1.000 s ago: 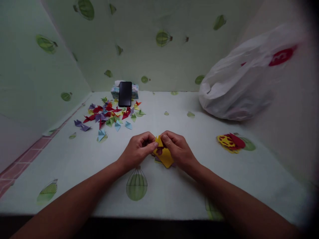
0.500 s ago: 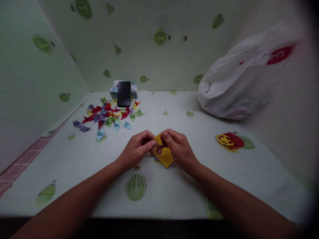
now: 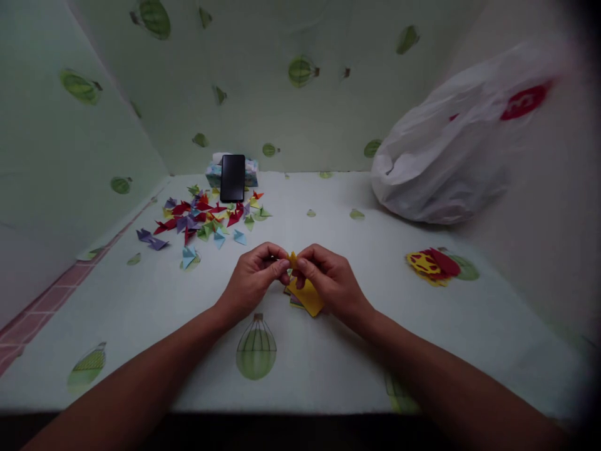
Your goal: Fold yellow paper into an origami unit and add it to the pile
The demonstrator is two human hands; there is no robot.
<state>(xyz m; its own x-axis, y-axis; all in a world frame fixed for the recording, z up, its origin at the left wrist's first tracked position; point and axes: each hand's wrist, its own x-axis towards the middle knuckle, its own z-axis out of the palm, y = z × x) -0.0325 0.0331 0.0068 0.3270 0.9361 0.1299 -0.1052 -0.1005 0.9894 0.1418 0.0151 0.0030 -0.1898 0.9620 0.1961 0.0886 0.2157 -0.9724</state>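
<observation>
A small folded piece of yellow paper (image 3: 293, 259) is pinched between my two hands, mostly hidden by the fingertips. My left hand (image 3: 256, 272) grips its left side with thumb and fingers. On its right side, my right hand (image 3: 328, 275) pinches it the same way. Right below them lies a small stack of square paper sheets (image 3: 307, 297), yellow on top, with other colours showing at its left edge. Beyond my left hand spreads a pile of folded paper cranes (image 3: 201, 216) in red, purple, green, blue and yellow.
A black phone (image 3: 233, 178) leans on a tissue box (image 3: 214, 174) at the back. On the right stand a large white plastic bag (image 3: 436, 163) and, nearer, red and yellow cut-out pieces (image 3: 429, 264). The table (image 3: 188, 369) has a balloon-print cover.
Both hands have drawn slightly closer together around the yellow paper, and less of it shows now. The view has shifted a little; the other objects lie as before.
</observation>
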